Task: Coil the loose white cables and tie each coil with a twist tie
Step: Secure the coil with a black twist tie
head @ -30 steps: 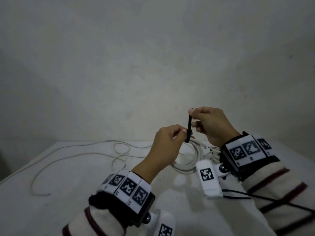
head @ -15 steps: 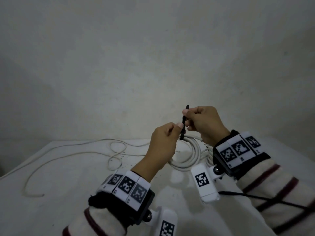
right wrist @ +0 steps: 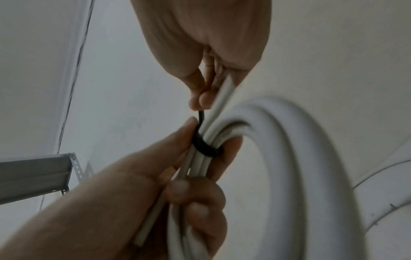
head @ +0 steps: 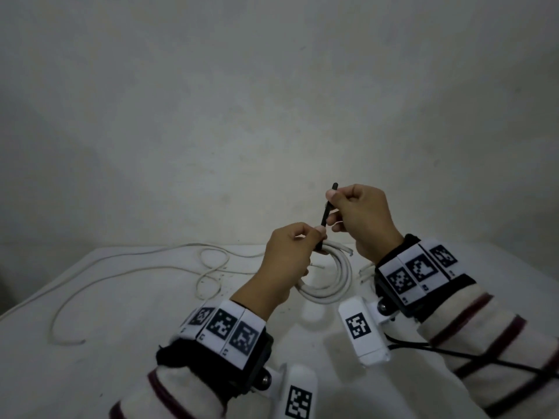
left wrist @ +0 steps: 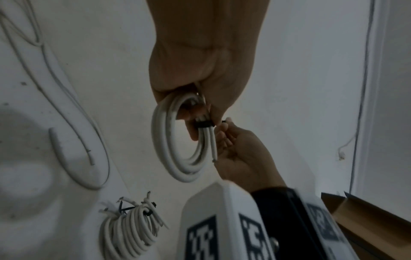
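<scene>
Black twist tie, wrapped around the coiled white cable above the bench, is now rising as the right hand, pinching its free end, is pulling upward; the left hand is gripping the coil, cinching it.

Head view high, forward-down, wrist views close underneath, sharing the coil

White cable coil held above table; black twist tie looped around strands.
</scene>
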